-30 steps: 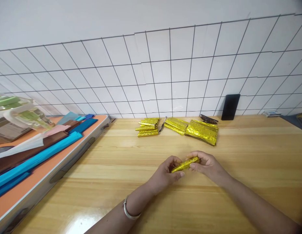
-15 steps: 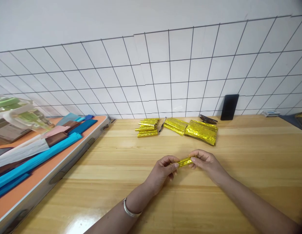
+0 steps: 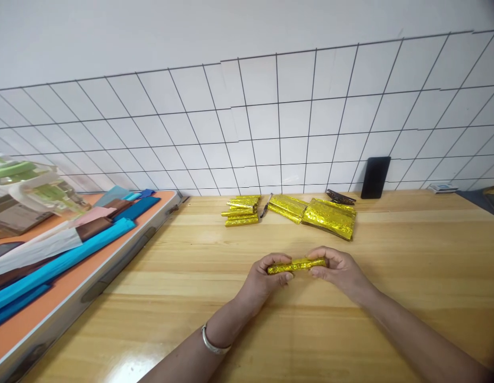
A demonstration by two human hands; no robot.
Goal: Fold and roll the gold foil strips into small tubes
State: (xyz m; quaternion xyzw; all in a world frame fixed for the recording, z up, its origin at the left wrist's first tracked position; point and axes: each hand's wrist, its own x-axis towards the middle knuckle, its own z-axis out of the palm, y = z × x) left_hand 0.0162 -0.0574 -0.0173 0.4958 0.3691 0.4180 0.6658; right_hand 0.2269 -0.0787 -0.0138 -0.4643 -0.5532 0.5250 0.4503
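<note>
A narrow folded strip of shiny gold foil paper [image 3: 296, 266] is held level above the wooden table [image 3: 215, 298]. My left hand [image 3: 268, 276] grips its left end between thumb and fingers. At the other end, my right hand [image 3: 332, 266] pinches it the same way. Behind the hands lies a small pile of similar folded gold strips [image 3: 242, 213]. To the right of that pile are flat gold foil sheets [image 3: 328, 218], with more gold foil [image 3: 286, 207] beside them. A pen [image 3: 266, 206] lies between the pile and the sheets.
A dark clip-like object [image 3: 340, 197] lies behind the gold sheets. A black phone-like slab [image 3: 375, 177] leans on the tiled wall. On the left, an orange-topped surface [image 3: 111, 255] bears blue rolls [image 3: 91, 242], a cardboard box [image 3: 15, 215] and a green-lidded container [image 3: 39, 186].
The thumbs have moved down off the strip's face, so more of its length shows. Both hands stay in nearly the same place. The view has shifted slightly.
</note>
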